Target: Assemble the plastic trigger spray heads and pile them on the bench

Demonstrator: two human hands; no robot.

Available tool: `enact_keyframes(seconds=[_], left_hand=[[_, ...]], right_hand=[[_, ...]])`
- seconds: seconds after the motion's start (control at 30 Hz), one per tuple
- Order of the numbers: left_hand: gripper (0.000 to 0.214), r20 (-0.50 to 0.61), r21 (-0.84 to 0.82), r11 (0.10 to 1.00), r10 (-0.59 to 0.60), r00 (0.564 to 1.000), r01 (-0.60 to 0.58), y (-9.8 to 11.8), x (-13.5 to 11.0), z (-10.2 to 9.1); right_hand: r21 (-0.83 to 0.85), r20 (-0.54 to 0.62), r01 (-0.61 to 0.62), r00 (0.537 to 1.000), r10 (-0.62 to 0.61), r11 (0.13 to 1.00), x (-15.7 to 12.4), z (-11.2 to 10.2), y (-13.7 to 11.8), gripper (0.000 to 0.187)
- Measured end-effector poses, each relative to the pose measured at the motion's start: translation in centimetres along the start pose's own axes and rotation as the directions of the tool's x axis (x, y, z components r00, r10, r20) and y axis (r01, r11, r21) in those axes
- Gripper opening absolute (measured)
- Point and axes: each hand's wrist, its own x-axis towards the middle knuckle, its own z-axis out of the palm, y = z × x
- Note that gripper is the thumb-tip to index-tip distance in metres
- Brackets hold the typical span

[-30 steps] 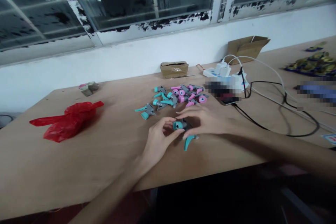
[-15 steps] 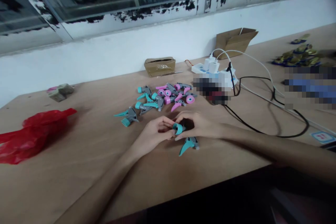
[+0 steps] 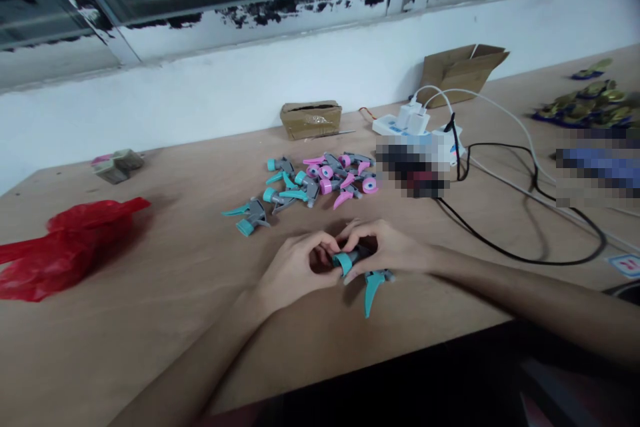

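Note:
Between my two hands is a grey trigger sprayer head with a teal collar and a teal trigger that points toward the table's front edge. My left hand is closed, its thumb and fingertips pinching the collar from the left. My right hand curls round the grey body from the right and hides much of it. Beyond my hands lies a pile of similar sprayer heads, some with teal parts, others with pink parts. One teal and grey sprayer head rests at the pile's left.
A crumpled red plastic bag lies at the left. Against the wall stand a small carton and an open cardboard box. A white power strip and a black cable occupy the right side.
The sprayer head has turned in my hands, so its trigger points more directly toward me. My left fingers have become more bent at the collar. The whole view has shifted slightly.

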Motion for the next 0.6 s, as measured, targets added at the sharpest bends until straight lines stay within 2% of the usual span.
enact_keyframes(seconds=[0.07, 0.23, 0.6], left_hand=[[0.015, -0.026, 0.017, 1.0, 0.007, 1.0, -0.006, -0.09, -0.02, 0.24], [0.016, -0.011, 0.011, 0.999, -0.03, 0.999, 0.03, -0.07, 0.08, 0.41], [0.022, -0.018, 0.094, 0.995, -0.016, 1.0, 0.017, 0.3, -0.16, 0.63]], right_hand=[[0.015, -0.012, -0.003, 1.0, 0.003, 1.0, -0.07, -0.01, 0.22, 0.025], [0.014, -0.049, 0.013, 0.999, -0.013, 1.0, -0.04, 0.05, 0.57, 0.028], [-0.069, -0.05, 0.036, 0.998, -0.039, 0.997, -0.18, -0.13, 0.31, 0.026]])
